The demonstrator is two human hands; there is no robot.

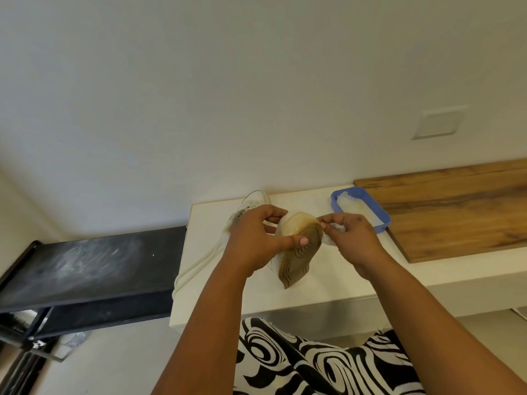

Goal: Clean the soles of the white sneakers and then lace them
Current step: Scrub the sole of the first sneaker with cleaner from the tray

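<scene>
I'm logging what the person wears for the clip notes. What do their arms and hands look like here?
Both forearms are bare, no sleeves in view. The left hand and right hand show no gloves, rings or watch. Below them lies a black-and-white swirl-patterned garment.

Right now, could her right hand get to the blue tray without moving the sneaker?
Probably yes. The right hand, pinching a white wipe, sits just in front of the blue tray, with nothing between them; the sneaker lies to its left.

Legible text: we find none. The sneaker sole (296, 252) carries only groove lines, the blue tray (382, 220) is unmarked, and the garment (313, 363) shows swirls, not letters.
</scene>
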